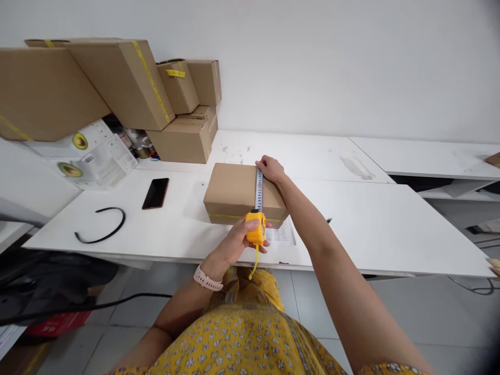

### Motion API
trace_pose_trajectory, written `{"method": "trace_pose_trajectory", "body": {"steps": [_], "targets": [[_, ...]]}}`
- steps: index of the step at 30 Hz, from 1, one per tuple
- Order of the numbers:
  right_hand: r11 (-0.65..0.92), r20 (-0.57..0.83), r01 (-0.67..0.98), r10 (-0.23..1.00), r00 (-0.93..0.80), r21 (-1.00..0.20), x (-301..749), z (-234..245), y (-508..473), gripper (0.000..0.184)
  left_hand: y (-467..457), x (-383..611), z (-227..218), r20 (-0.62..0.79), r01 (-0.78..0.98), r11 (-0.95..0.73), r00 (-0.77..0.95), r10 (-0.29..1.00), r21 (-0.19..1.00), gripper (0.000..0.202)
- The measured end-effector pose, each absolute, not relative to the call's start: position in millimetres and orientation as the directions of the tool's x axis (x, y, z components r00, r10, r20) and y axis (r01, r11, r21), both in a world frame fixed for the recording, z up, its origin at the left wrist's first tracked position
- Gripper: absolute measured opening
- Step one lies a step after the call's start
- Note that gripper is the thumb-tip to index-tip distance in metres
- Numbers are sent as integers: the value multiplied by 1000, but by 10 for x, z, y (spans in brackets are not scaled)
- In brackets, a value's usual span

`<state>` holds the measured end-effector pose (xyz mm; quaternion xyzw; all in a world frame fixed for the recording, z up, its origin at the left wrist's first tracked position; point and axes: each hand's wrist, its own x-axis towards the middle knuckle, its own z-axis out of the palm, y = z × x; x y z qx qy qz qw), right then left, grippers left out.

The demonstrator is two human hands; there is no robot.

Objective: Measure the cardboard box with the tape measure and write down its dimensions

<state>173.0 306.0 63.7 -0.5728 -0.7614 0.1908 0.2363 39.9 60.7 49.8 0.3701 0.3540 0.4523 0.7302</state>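
A closed cardboard box [232,187] lies on the white table, with a yellow strip along its front side. My left hand [238,239] grips a yellow tape measure [255,232] by its case, just off the box's near edge. The silver blade [259,190] runs out of the case and across the top of the box. At the far edge, my right hand [270,169] presses the blade's end down, its fingers curled; the tip itself is hidden. A yellow wrist strap [254,265] dangles from the case. Partly under the box sits a printed sheet [285,233].
Several cardboard boxes [125,78] are stacked at the back left, above a white carton with avocado pictures [94,156]. A phone [155,194] and a black headband-like loop [117,224] lie on the table's left part. Behind the table [371,224] rises a white wall.
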Motion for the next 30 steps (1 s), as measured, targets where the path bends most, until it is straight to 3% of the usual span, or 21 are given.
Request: {"method": "trace_pose_trajectory", "body": {"steps": [4,7,10,12,15,17,22,26,30], "targets": [[272,151,760,962,-227,-591,1693,624,3098,24,653,410,512,-184,-386,312,334,925,868,54],[300,232,608,954,-190,-735,1754,659,3107,34,609,334,560,-159,-360,279,327,931,890,55],[337,363,368,932,2,-866,2011,712,2936,47,470,101,567,-56,-312,128,230,972,941,57],[336,392,320,911,128,-886,2268,690,2682,50,381,-123,515,29,-236,-12,72,997,972,61],[268,355,393,920,166,-880,2610,524,2192,50,349,-434,377,100,-102,-121,-194,976,987,65],[229,285,445,956,64,-866,2717,378,1894,51,401,-564,300,89,-62,-110,-271,959,992,64],[300,238,466,953,-189,-832,2643,328,1583,61,617,-628,368,72,-81,-90,-200,977,993,57],[309,312,537,946,-89,-785,2611,628,1793,52,809,-603,630,176,-87,-193,-175,969,977,55],[367,504,736,863,-41,-569,2575,878,2197,42,1060,-584,832,178,-66,-188,-132,975,980,54]]}}
